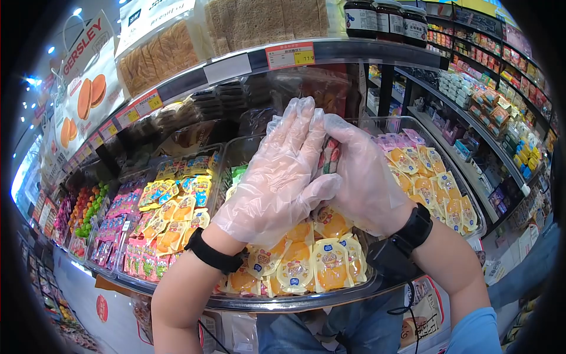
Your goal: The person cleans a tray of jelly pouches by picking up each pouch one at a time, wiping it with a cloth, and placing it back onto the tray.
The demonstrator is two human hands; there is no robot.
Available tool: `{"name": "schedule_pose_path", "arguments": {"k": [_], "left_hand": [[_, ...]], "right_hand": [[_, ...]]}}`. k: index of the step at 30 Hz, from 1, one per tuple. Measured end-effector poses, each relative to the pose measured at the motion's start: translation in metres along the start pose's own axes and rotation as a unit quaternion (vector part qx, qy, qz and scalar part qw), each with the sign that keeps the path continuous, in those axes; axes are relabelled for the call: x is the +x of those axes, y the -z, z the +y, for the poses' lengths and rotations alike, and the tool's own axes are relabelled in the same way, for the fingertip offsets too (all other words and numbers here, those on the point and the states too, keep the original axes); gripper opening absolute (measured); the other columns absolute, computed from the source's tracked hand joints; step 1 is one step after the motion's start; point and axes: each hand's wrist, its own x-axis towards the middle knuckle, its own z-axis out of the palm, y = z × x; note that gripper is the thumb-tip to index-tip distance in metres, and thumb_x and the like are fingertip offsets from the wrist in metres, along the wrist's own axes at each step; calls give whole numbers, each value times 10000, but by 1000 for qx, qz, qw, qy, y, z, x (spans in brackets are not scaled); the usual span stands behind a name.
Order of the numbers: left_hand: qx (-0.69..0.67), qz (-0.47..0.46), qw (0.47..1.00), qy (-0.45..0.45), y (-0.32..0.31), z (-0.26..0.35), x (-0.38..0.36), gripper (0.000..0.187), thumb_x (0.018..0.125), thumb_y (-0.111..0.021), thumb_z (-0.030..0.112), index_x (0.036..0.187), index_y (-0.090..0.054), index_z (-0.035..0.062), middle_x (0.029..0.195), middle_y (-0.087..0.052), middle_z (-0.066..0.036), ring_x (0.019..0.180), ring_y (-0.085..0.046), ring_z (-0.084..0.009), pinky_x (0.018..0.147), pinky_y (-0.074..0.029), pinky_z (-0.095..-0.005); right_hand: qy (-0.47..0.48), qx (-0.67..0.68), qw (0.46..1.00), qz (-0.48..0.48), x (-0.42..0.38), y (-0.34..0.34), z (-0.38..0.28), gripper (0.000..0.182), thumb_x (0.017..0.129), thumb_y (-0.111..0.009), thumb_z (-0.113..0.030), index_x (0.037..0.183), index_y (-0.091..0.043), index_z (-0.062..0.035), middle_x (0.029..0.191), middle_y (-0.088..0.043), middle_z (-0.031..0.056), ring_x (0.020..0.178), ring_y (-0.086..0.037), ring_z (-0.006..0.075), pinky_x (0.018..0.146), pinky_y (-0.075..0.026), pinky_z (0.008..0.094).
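My left hand [277, 171] and my right hand [367, 174], both in clear plastic gloves, are raised over the middle tray and pressed toward each other. Between the palms is a small packet with red and dark green print [329, 156]; most of it is hidden by the fingers. The left fingers extend upward along one side of it, with the thumb crossing toward the right palm. My right hand curves around the other side. Below the hands, yellow-orange snack packets [295, 262] stand in rows in the clear plastic tray [277, 304].
Trays of colourful small packets [171, 218] lie left, and more yellow packets [424, 183] right. Above runs a shelf edge with price tags [290, 56], holding bagged sliced bread [268, 23] and dark jars [386, 20]. A stocked shelf unit [477, 112] stands at right.
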Motion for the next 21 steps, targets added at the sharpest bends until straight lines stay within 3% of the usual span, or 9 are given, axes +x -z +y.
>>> {"name": "schedule_pose_path", "arguments": {"k": [4,8,10,13,16,18,19,20,21], "left_hand": [[-65,15,998,2,1,-3,-5,654,988,-369,302,1526,-196,-27,1579,-182,-265,1477,-156,-416,1205,-146,-450],[-157,91,983,-24,-7,-13,-8,560,990,-401,185,1497,-291,-25,1549,-299,-235,1447,-276,-387,1182,-220,-431],[-202,116,972,-19,-7,-15,-7,529,989,-413,141,1482,-325,-29,1532,-347,-226,1435,-317,-371,1170,-250,-418],[-244,141,959,7,-7,-17,-4,509,1020,-422,194,1448,-336,-68,1484,-371,-279,1395,-348,-421,1148,-288,-445],[-237,195,941,143,-14,-13,-1,525,1003,-483,220,1428,-373,-68,1411,-470,-273,1316,-466,-403,1087,-373,-425],[-250,215,916,229,-15,-15,2,581,980,-552,267,1422,-384,-70,1321,-556,-260,1218,-559,-354,1022,-426,-412],[-348,201,881,250,-14,-15,3,520,965,-593,281,1342,-479,-59,1151,-654,-221,1054,-639,-288,923,-485,-377],[-348,201,881,250,-11,-14,3,520,965,-593,281,1342,-479,-59,1151,-654,-221,1054,-639,-288,923,-485,-377],[-402,108,853,314,1,-7,5,455,962,-601,272,1276,-525,-48,1062,-667,-186,958,-643,-257,856,-500,-356]], "right_hand": [[132,-157,978,-40,-3,2,1,247,985,-522,-175,1205,-552,-67,1159,-618,68,1036,-613,181,931,-499,332],[171,-166,970,-49,-3,2,0,242,978,-534,-149,1203,-556,-63,1149,-625,69,1019,-621,179,912,-511,325],[-94,140,982,-90,-4,3,-15,259,959,-582,-106,1212,-548,-56,1113,-626,55,990,-622,142,857,-528,284],[-145,160,972,-96,-3,2,-2,260,961,-612,-136,1202,-557,-55,1068,-625,37,903,-635,110,782,-548,264],[-265,341,902,21,3,-13,-20,238,965,-623,-165,1167,-583,-45,1019,-640,29,819,-648,108,727,-559,287],[-269,295,916,28,4,-10,-5,232,964,-619,-162,1168,-585,-56,1049,-648,42,852,-658,109,728,-564,284],[-272,248,929,34,4,-9,0,226,963,-615,-158,1168,-586,-67,1080,-657,56,885,-667,110,730,-569,281],[-272,249,929,33,2,-6,1,226,963,-615,-158,1168,-586,-67,1080,-657,56,885,-667,110,730,-569,281],[-293,253,922,28,1,-5,-3,233,961,-620,-158,1170,-579,-64,1074,-659,53,875,-668,111,736,-568,280]]}}
